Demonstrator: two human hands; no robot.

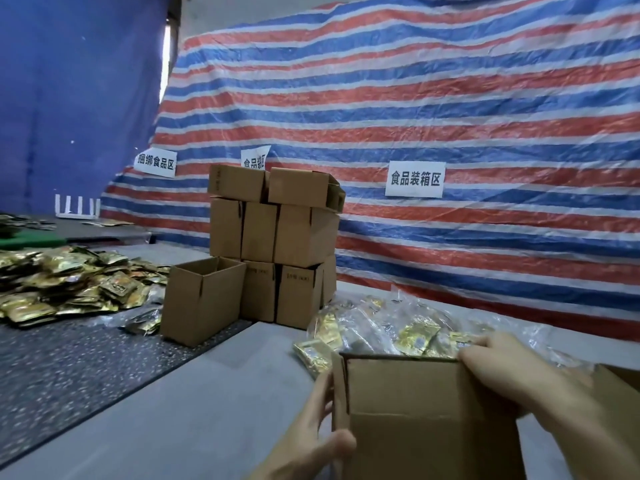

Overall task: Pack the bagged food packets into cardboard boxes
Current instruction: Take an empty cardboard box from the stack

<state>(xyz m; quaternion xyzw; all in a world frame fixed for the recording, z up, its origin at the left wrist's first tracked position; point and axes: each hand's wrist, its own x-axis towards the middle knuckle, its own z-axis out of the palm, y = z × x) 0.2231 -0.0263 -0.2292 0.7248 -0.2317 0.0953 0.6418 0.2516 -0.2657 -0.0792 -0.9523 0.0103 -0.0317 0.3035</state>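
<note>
We see the cardboard box (pixel 426 417) at 5 o'clock, left hand (pixel 311 434) clamped on its 9 o'clock side, right hand (pixel 502 372) curled over far rim, likely steadying it for loading; bagged packets (pixel 398 329) beyond, 12 o'clock.

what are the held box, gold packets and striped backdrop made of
Box: plain brown cardboard, matte, with a creased fold line. Packets: probably metallised foil or film, shiny gold, glinting. Backdrop: likely woven plastic tarpaulin, slightly glossy, wrinkled.
</note>
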